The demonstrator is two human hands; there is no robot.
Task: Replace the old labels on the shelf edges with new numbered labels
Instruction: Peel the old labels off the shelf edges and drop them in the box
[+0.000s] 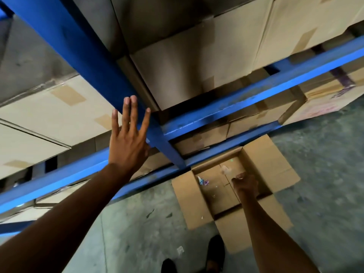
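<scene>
My left hand [128,134] is open, its fingers spread flat against the blue upright post [94,69] of the rack, just left of where the post meets a blue shelf beam [246,103]. My right hand [246,184] hangs low over an open cardboard box [275,166] on the floor. Its fingers are curled together; whether they pinch anything is too blurred to tell. Small scraps of torn label [202,181] lie inside the box. No label shows on the shelf edges in view.
Sealed cardboard cartons [187,75] fill the shelves above and beside the post. A lower blue beam [59,180] runs left of the box. The concrete floor [137,223] holds a small paper scrap [180,250]. My shoes [215,253] stand just in front of the box.
</scene>
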